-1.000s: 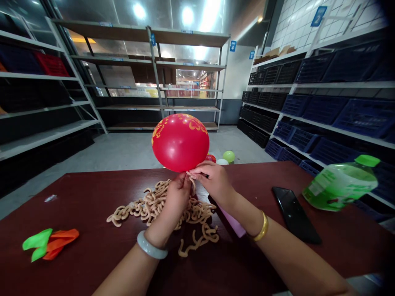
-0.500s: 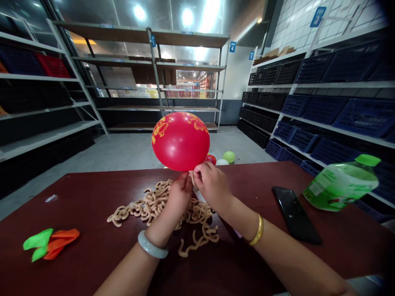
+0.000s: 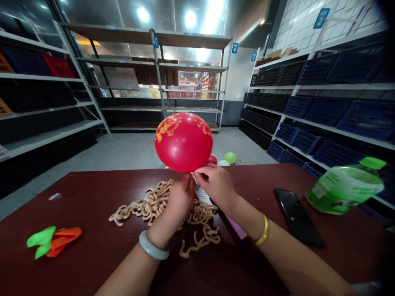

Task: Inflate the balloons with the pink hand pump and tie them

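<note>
Red balloon (image 3: 183, 142): L hand (image 3: 179, 195) pinching its neck (image 3: 191, 171), R hand (image 3: 219, 185) pinching tan strand (image 3: 194, 177) just below it, prob. strand-on-neck step, next move likely needs firm L pinch.

Light is cool and uneven. Round glare spots and a white streak burn out on the metal panels (image 3: 166, 14), and soft highlights sit on the red balloon (image 3: 183, 142). The bench (image 3: 253, 181) sinks into dark shadow between the forearms (image 3: 135, 263). Wide-angle stretch tilts the left shelving (image 3: 52, 76), the green bottle (image 3: 345, 189) looks slightly blurred, and blackness swallows the right edge.
</note>
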### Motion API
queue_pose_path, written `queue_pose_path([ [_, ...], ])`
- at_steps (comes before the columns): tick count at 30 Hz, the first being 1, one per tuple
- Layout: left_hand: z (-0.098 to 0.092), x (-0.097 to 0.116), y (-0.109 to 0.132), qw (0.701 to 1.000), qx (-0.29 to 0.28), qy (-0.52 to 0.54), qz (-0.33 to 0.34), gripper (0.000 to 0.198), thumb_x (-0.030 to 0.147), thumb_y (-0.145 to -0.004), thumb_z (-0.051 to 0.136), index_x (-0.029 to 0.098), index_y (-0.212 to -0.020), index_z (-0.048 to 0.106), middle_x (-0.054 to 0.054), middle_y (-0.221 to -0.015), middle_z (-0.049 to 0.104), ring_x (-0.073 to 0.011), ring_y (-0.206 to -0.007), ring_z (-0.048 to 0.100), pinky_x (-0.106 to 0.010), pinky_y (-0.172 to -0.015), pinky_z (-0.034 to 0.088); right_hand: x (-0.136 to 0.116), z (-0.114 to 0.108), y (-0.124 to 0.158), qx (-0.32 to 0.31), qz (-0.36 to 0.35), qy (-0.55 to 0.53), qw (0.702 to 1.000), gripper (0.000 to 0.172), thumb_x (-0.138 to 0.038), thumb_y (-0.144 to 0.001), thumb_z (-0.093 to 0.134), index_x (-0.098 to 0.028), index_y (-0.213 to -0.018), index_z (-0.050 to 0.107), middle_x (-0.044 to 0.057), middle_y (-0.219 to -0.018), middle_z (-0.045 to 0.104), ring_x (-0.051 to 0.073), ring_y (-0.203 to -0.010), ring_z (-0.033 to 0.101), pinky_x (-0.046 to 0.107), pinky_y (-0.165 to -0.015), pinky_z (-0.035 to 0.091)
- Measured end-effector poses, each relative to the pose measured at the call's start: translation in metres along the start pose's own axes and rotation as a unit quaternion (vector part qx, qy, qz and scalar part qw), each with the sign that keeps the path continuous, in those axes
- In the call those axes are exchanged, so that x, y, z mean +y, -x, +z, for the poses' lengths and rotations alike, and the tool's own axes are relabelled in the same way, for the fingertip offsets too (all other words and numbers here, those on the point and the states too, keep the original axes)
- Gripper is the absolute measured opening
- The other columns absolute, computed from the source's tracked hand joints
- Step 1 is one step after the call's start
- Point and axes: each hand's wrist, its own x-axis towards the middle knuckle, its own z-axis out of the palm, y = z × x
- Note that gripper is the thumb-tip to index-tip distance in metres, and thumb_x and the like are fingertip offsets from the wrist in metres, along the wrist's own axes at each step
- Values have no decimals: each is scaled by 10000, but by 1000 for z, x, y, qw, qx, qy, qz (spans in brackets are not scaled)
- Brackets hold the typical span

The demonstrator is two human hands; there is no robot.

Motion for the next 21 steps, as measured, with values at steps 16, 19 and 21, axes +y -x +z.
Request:
queue_pose_path([
  [16,-11,9,-1,976,-83,201,-12,331,474,-911,549,172,-812,642,-10,-701,592,-152,-653,506,-267,-671,447,2,-7,-2,15,-52,-32,998,96,-137,-892,590,-214,-849,628,51,-867,692,204,-836,641,307,-741,474],
  [19,-11,11,-1,981,-77,177,-4,325,464,-917,541,174,-820,651,-24,-720,619,-170,-689,546,-277,-698,457,1,-11,-3,-4,-47,-66,997,120,-151,-931,581,-221,-904,674,48,-920,712,195,-867,651,299,-754,492],
  [21,-11,11,-2,984,-80,159,-3,319,450,-927,526,174,-837,658,-30,-727,630,-176,-692,557,-280,-693,453,1,-13,-4,-10,-42,-75,996,137,-156,-944,579,-224,-923,696,47,-938,718,190,-869,653,298,-755,493],
])
